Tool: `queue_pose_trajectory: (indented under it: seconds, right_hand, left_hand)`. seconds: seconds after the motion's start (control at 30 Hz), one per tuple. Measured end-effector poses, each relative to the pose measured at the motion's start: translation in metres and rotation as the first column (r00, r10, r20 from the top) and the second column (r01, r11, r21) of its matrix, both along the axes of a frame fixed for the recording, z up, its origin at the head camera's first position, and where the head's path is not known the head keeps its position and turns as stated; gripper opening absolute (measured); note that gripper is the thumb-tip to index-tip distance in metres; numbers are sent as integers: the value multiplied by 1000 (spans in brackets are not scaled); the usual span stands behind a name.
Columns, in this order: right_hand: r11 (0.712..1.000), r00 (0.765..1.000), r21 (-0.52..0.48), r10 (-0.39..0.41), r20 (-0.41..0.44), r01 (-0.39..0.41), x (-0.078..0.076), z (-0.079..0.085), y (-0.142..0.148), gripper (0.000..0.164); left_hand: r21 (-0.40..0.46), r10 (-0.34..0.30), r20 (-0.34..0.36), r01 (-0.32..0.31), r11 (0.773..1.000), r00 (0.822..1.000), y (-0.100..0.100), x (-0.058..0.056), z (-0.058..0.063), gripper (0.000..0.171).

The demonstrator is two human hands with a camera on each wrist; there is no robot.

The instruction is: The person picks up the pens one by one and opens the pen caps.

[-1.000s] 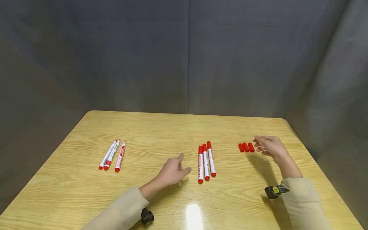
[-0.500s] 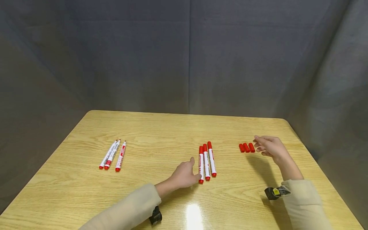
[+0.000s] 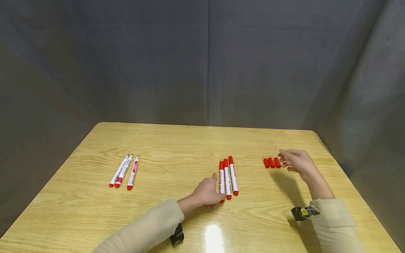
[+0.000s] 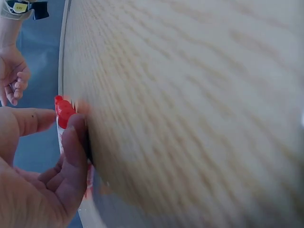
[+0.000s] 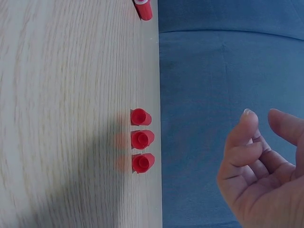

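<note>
Three capped red-and-white markers lie side by side on the table, the leftmost marker (image 3: 221, 175) partly covered by my left hand (image 3: 205, 191). My left thumb lies over its near end while the index finger points along its left side. In the left wrist view, the red marker ends (image 4: 64, 113) show in the gap between thumb and fingers. My right hand (image 3: 299, 163) hovers with loosely bent fingers and holds nothing. Just left of it lie three loose red caps (image 3: 271, 162); their hollow openings show in the right wrist view, the middle cap (image 5: 142, 139) included.
At the left of the wooden table (image 3: 177, 140) lie three uncapped markers (image 3: 133, 172), tips pointing away from me. A dark grey curtain (image 3: 158, 70) hangs behind the table and along both sides.
My left hand has moved right, from beside the capped markers to the near end of the leftmost one. The right hand has stayed where it was by the caps.
</note>
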State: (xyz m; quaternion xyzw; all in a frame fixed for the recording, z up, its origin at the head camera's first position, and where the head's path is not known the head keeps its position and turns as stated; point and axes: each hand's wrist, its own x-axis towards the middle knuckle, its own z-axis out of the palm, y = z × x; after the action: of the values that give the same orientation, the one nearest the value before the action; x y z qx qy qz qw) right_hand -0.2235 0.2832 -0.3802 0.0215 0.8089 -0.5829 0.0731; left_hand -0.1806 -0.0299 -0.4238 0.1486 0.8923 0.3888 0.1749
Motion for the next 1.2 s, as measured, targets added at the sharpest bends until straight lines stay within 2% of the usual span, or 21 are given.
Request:
queue_pose_trajectory:
  seconds: [0.13,0.33,0.5,0.63,0.8,1.0,1.2]
  right_hand:
    - [1000,1000,-3,4,-7,-4,2,1,-1,27]
    - [1000,1000,13,-2,-11,2,4,2,-3,30]
    - [1000,1000,9,4,-9,-4,3,1,-3,30]
    - [1000,1000,11,7,-7,-6,2,0,-3,35]
    - [1000,1000,16,2,-10,-2,3,1,-4,44]
    - [1000,1000,21,20,-14,-19,3,0,-11,46]
    - [999,999,27,34,-19,-33,2,-1,-18,49]
  left_hand:
    - [13,6,15,-6,1000,1000,1,-1,-2,81]
    - [29,-13,-25,14,999,1000,2,-3,-5,22]
    - [51,-9,-29,10,999,1000,3,-4,-8,13]
    - [71,4,-22,-3,997,1000,2,-4,-9,14]
    - [158,30,41,-37,987,999,-2,-3,-8,27]
    - [321,22,154,-71,944,988,-8,-1,-7,48]
    - [398,49,185,-121,910,981,-11,1,-6,64]
